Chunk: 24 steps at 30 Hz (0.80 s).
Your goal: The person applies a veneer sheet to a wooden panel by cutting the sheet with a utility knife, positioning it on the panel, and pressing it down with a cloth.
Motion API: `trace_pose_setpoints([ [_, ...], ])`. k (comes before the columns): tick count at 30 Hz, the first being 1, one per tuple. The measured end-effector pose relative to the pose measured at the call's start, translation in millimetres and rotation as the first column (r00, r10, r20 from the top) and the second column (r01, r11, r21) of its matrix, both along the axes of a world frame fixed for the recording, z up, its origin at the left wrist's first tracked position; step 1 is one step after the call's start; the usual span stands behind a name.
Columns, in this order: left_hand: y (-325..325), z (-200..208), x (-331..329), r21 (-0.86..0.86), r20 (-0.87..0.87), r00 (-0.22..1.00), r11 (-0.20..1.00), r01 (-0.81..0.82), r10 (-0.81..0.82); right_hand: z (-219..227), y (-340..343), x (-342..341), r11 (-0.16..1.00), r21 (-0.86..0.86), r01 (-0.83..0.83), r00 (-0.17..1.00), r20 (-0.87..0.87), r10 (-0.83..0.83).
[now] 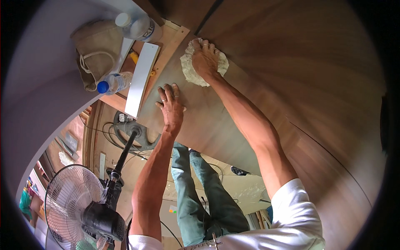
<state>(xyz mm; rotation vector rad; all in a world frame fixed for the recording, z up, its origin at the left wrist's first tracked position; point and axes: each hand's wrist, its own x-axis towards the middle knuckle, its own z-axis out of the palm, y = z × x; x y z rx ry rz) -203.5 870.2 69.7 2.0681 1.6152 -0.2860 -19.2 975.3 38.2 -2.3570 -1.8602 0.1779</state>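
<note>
A cream, ruffled rag (191, 70), roughly round, is pressed against a brown wood-grain panel (266, 87). My right hand (205, 58) grips it from above, fingers over its far part. To the left and nearer, my left hand (171, 109) lies on the same panel with fingers spread and nothing in it. What is under the rag is hidden.
Left of the panel lie a white strip (142, 79), a blue-capped bottle (116, 82), a white-capped bottle (139, 28) and a beige drawstring bag (95, 48). A black standing fan (79, 208) is at lower left; cables (109, 132) lie by its base.
</note>
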Motion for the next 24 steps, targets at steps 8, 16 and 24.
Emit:
trace_pose_setpoints([
  [8,-0.3,-1.3,-6.5,-0.002,-0.01,1.0,1.0,0.001,-0.001,6.3,5.4,-4.0,0.997,-0.079,0.003,1.0,-0.022,-0.005],
  [16,-1.4,-1.9,-8.9,0.025,0.055,0.998,1.0,-0.013,0.011,9.0,3.0,-4.5,0.993,-0.118,-0.024,0.999,-0.041,0.02],
  [24,-1.3,-3.1,-5.1,0.002,0.044,0.999,1.0,-0.017,0.017,10.0,16.3,-11.8,0.982,-0.185,0.026,0.996,-0.079,-0.042],
])
